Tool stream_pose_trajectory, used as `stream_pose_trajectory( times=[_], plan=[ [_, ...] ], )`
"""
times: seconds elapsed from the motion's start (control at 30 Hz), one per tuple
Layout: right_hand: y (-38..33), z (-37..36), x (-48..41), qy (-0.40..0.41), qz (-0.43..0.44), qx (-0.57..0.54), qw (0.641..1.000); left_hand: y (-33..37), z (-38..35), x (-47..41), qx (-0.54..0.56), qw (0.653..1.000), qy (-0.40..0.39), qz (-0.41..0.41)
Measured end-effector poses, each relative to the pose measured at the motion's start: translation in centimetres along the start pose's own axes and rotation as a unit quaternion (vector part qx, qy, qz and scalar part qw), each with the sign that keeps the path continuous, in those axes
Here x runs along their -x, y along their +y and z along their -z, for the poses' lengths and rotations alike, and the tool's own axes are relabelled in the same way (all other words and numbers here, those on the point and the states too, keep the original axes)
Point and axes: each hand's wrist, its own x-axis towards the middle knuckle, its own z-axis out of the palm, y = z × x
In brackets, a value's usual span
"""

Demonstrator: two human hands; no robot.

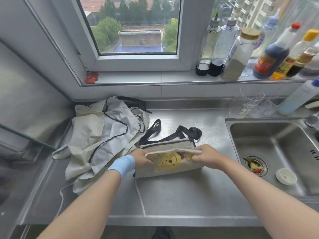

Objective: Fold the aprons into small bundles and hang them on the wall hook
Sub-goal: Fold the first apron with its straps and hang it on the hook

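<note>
Gripping a half-folded apron (172, 163) by its top flap, a person works at the steel counter (181, 195) just left of the sink (250, 131). The left hand (142, 159), a blue band round its wrist, pinches the flap's edge at the end farther from the sink. The right hand (206, 156) pinches the same edge at the end nearer the sink, fingers curled over the cloth.

The apron is cream and folded into a flat oblong, with a yellow bear's face showing under the lifted flap. Its dark straps (188, 132) lie looped on the counter just behind it. A pale tie (139, 195) trails from the corner away from the sink towards the counter's front edge.

Farther left of the sink, a crumpled heap (103, 140) of cream apron cloth with dark trim lies right up against the folded one.

Inside the sink a small white dish (285, 175) sits beside the drain strainer (255, 167), which holds food scraps. On the window sill behind the sink stands a row of bottles (241, 52). Clear glasses (252, 102) stand on the counter just behind the sink's rear left corner.
</note>
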Motion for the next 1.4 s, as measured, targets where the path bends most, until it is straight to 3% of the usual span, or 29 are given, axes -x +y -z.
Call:
stream_pose_trajectory(
  times=[0.1,0.2,0.27,0.33,0.37,0.43,0.47,0.53,0.63,0.7,0.8,0.9,0.97,1.03,1.13,1.27,1.33,1.4],
  plan=[
    [0.0,0.0,-1.9,0.086,0.013,-0.048,0.995,-0.8,-0.3,-0.8,0.132,0.989,0.069,0.017],
    [0.8,-0.9,-4.2,0.119,-0.013,0.032,0.992,-1.6,-0.5,-1.9,0.219,0.966,0.136,0.03],
    [1.1,-1.5,-5.5,0.131,-0.039,0.055,0.989,-1.7,-0.4,-2.5,0.149,0.974,0.168,0.032],
    [0.9,-1.9,-6.5,0.138,-0.054,0.073,0.986,-1.1,-0.6,-3.0,-0.011,0.975,0.222,0.02],
    [0.9,-2.0,-6.9,0.141,-0.055,0.083,0.985,-0.6,-0.8,-3.1,-0.107,0.957,0.27,-0.008],
    [0.7,-2.2,-7.5,0.144,-0.055,0.1,0.983,0.2,-1.5,-3.8,-0.278,0.885,0.362,-0.093],
    [0.7,-2.3,-7.6,0.145,-0.056,0.109,0.982,0.7,-2.1,-4.1,-0.331,0.852,0.381,-0.143],
    [0.5,-2.6,-7.9,0.15,-0.059,0.129,0.978,1.7,-3.5,-4.6,-0.364,0.836,0.343,-0.225],
    [-0.4,-3.2,-7.7,0.227,-0.059,0.211,0.949,2.2,-5.3,-5.3,-0.364,0.88,0.203,-0.226],
    [-0.5,-4.1,-7.7,0.29,0.024,0.323,0.901,1.7,-6.3,-5.9,-0.362,0.907,0.12,-0.178],
    [-0.5,-6.2,-8.0,0.252,0.206,0.398,0.858,1.4,-6.5,-6.0,-0.325,0.918,0.136,-0.182],
    [0.0,-8.1,-8.0,0.111,0.19,0.406,0.887,1.1,-5.1,-5.3,-0.215,0.911,0.292,-0.198],
    [0.5,-8.6,-8.0,0.073,0.163,0.396,0.901,0.6,-3.1,-4.5,-0.1,0.92,0.358,-0.121],
    [0.8,-8.5,-8.0,0.062,0.156,0.396,0.903,-0.2,-0.8,-4.1,-0.019,0.944,0.324,-0.055],
    [0.6,-8.1,-7.7,0.054,0.157,0.379,0.91,-0.8,2.0,-4.0,0.018,0.979,0.204,0.005],
    [1.0,-7.3,-7.6,0.039,0.148,0.377,0.913,-1.0,3.0,-3.4,0.041,0.997,0.059,-0.041],
    [1.2,-7.0,-7.5,0.036,0.152,0.368,0.917,-0.7,2.8,-3.1,0.047,0.996,0.055,-0.058],
    [1.1,-6.7,-7.6,0.031,0.156,0.361,0.919,-0.6,2.4,-3.3,0.004,0.991,0.112,-0.067]
  ],
)
